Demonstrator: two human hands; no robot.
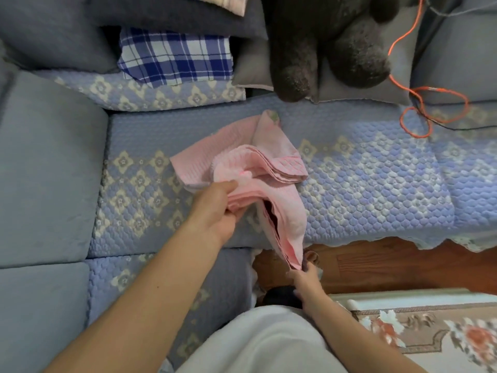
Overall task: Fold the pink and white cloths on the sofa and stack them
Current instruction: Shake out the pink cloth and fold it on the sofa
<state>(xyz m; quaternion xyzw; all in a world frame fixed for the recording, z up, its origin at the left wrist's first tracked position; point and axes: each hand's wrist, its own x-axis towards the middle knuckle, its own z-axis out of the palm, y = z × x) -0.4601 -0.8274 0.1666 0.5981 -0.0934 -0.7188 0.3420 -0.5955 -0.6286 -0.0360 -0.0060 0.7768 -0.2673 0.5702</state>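
A pink waffle-textured cloth (242,162) lies bunched on the blue quilted sofa seat (376,179), partly lifted. My left hand (217,208) grips a gathered fold at the cloth's near side. A long end of it hangs down past the seat's front edge, and my right hand (306,278) pinches its lowest corner above the floor. A paler pink piece with a faint print (269,135) sticks up behind the bunch. No separate white cloth is visible.
A blue-and-white plaid cloth (174,56) lies folded at the back. A dark plush toy (330,41) sits on a grey cushion. An orange cable (430,103) loops at the right. Wooden floor (390,265) and a floral rug (443,335) lie below the seat.
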